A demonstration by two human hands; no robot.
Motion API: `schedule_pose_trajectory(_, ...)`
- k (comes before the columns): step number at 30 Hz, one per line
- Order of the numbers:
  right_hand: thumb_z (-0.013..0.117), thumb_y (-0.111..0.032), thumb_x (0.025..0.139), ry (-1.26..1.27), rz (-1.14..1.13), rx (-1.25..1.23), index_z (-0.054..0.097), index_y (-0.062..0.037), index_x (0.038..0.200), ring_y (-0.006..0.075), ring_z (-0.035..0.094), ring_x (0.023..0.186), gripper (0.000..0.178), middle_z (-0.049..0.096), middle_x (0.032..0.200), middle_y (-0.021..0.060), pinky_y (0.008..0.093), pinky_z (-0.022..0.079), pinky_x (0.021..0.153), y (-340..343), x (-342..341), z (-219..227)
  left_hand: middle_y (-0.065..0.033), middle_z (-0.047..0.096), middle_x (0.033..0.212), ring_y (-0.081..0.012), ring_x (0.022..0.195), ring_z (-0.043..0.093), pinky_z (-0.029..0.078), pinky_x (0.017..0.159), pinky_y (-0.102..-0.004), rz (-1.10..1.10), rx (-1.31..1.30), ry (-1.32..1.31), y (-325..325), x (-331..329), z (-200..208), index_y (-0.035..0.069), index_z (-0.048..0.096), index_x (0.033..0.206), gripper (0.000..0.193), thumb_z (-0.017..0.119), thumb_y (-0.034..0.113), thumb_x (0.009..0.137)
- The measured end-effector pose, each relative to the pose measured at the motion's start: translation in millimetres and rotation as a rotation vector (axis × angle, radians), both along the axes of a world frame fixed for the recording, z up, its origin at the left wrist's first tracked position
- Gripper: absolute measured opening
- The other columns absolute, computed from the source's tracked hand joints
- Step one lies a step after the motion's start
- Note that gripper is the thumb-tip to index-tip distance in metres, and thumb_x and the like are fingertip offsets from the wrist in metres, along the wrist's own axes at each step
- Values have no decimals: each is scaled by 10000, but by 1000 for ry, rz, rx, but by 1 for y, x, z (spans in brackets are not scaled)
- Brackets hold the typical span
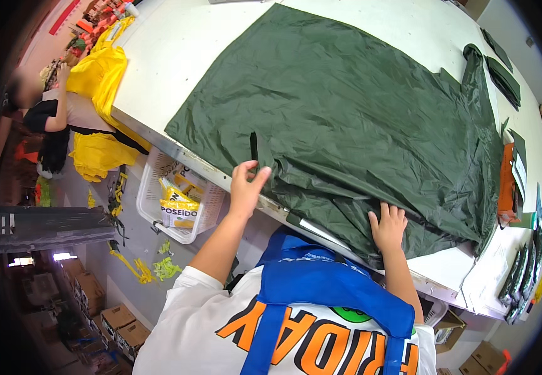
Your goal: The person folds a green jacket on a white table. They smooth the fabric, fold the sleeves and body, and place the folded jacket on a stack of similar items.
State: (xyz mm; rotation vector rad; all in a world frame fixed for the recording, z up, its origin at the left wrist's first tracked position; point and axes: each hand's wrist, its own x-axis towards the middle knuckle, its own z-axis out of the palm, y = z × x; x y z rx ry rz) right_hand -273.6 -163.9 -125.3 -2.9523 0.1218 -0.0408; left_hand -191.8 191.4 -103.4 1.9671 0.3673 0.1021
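Note:
A large sheet of thin, shiny dark green fabric (346, 100) lies spread and wrinkled over the white table, bunched into folds along the near edge. My left hand (248, 190) pinches a raised fold of it between thumb and fingers at the near left. Just beyond those fingertips a short black strip (253, 147) shows against the green. Farther right, my right hand (388, 230) rests on the gathered folds, fingers stretched and thumb apart. Its fingertips touch the cloth by a fold line.
Below the table's left edge stands a white plastic basket (190, 234) with yellow packages. Yellow fabric (99, 75) hangs over the far left corner, beside another person (65, 112). An orange-handled tool (506, 181), a green tape roll (525, 220) and dark rolled bundles (521, 275) lie at right.

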Motion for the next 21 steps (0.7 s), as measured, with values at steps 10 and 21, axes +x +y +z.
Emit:
schedule_pose_trajectory(10, 652, -609, 742, 190, -467, -113, 340, -202, 1423, 453, 162, 1361, 853, 237, 1446, 230, 691, 121, 1034, -39, 3, -21, -6, 574, 719, -87, 619, 482, 416, 564, -245, -163, -157, 31, 31, 38, 56, 22, 580, 975, 144, 590, 157, 927)
schedule_pose_trajectory(21, 505, -508, 896, 41, -437, -167, 334, -267, 1446, 299, 450, 1089, 625, 511, 1123, 71, 523, 265, 960, -86, 5, -16, -158, 640, 1147, -242, 1077, 586, 421, 943, -334, -396, 14, 381, 56, 143, 31, -54, 602, 1161, 666, 574, 541, 863)
